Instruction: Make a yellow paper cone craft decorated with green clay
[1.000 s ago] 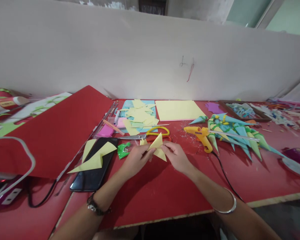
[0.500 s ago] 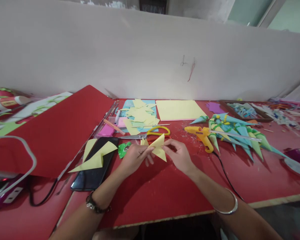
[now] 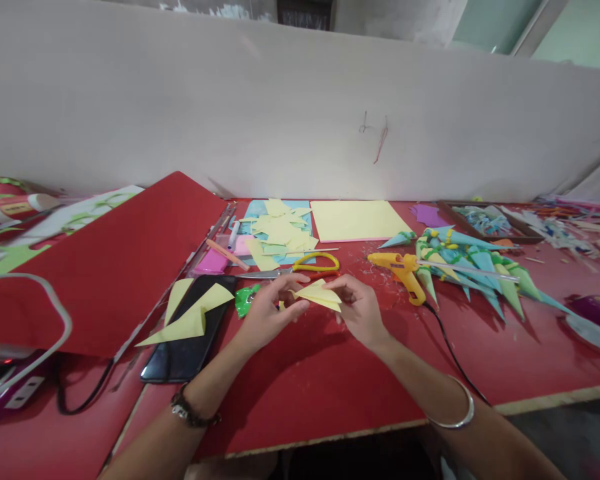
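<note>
Between my two hands is a piece of yellow paper (image 3: 320,295), folded into layers and held above the red table. My left hand (image 3: 273,308) grips its left end between thumb and fingers. On the other side, my right hand (image 3: 357,308) pinches the right end, and its fingertips are partly hidden by the paper. Just beyond the hands lie scissors (image 3: 316,261) with yellow and red handles. A small green packet (image 3: 247,300) is left of my left hand. Yellow paper pieces (image 3: 195,320) rest on a black phone (image 3: 180,360) nearby.
A yellow glue gun (image 3: 403,272) with its cord lies to the right, against a heap of blue, green and yellow paper cones (image 3: 480,267). Farther back are yellow scraps (image 3: 280,227) and yellow sheets (image 3: 360,220). A large red sheet (image 3: 130,267) covers the left.
The yellow paper has gone from standing up with a pointed top to lying flatter, its layers pressed together. Both hands have turned and curled more around it.
</note>
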The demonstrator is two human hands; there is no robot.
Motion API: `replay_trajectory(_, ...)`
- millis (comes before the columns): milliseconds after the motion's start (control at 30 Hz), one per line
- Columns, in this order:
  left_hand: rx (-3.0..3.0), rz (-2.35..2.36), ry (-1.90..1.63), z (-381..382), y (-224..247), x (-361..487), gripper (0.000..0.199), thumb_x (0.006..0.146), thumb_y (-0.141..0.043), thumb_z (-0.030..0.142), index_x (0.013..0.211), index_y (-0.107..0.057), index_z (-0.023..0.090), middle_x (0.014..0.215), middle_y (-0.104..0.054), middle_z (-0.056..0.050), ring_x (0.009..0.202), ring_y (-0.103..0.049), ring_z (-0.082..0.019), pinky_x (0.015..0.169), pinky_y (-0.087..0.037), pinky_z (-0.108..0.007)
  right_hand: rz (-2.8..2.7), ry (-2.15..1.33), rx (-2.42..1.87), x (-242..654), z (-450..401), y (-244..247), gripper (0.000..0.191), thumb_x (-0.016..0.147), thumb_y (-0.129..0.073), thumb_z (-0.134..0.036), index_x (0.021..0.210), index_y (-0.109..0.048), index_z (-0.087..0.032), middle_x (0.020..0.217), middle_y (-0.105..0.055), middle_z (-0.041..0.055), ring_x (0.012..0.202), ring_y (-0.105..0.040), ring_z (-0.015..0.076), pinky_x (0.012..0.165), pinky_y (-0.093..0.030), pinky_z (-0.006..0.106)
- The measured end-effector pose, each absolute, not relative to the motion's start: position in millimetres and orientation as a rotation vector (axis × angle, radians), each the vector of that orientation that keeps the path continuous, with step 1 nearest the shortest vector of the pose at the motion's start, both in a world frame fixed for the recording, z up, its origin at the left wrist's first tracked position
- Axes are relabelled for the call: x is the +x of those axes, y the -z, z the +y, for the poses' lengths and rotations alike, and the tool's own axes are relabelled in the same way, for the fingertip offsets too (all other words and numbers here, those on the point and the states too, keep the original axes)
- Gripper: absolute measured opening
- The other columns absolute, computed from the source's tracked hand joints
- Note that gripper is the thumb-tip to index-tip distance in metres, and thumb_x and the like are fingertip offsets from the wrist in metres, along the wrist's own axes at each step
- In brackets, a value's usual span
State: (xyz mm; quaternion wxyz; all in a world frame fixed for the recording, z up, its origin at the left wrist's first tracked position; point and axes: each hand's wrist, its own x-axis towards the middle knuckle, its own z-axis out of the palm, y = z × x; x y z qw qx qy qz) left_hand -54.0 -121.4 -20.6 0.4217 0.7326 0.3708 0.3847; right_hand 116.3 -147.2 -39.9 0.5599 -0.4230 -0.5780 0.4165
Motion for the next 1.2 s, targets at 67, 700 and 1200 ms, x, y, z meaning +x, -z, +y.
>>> replay_trajectory(67,1.846,0.969,-0.940,-121.8,18.7,-53.4,0.021,0.074,-0.055,0.028,0.092,-0.056,0.016,0.069,-0.059,0.000,0.050,-0.050,-0.008,0.049,-0.042,-0.021,-1.390,-0.928,-1.011,116.3,-147.0,39.3,0.009,0.074,-0.058,-0.027,0.078,-0.058,-0.019,0.060,-0.057,-0.0015,0.048,-0.052,0.0101,0.046,-0.042,0.021)
replay_trajectory(700,1.714,1.103,-1.116,-117.4,16.1,-51.7,0.015,0.071,-0.057,0.028,0.063,-0.059,0.016,0.066,-0.064,-0.001,0.062,-0.056,-0.012,0.059,-0.045,-0.022,-1.376,-1.010,-0.992,113.4,-144.5,37.4,0.019,0.074,-0.057,-0.029,0.091,-0.061,-0.020,0.090,-0.065,0.0049,0.083,-0.060,0.0170,0.077,-0.049,0.032)
replay_trajectory(1200,1.696,1.023,-1.052,-118.5,21.3,-48.3,0.023,0.073,-0.057,0.026,0.094,-0.054,0.018,0.063,-0.054,0.005,0.058,-0.051,-0.009,0.055,-0.042,-0.019,-1.329,-0.931,-1.051,111.4,-142.3,38.6,0.011,0.073,-0.056,-0.023,0.082,-0.050,-0.020,0.077,-0.060,0.0010,0.074,-0.059,0.0135,0.070,-0.048,0.026)
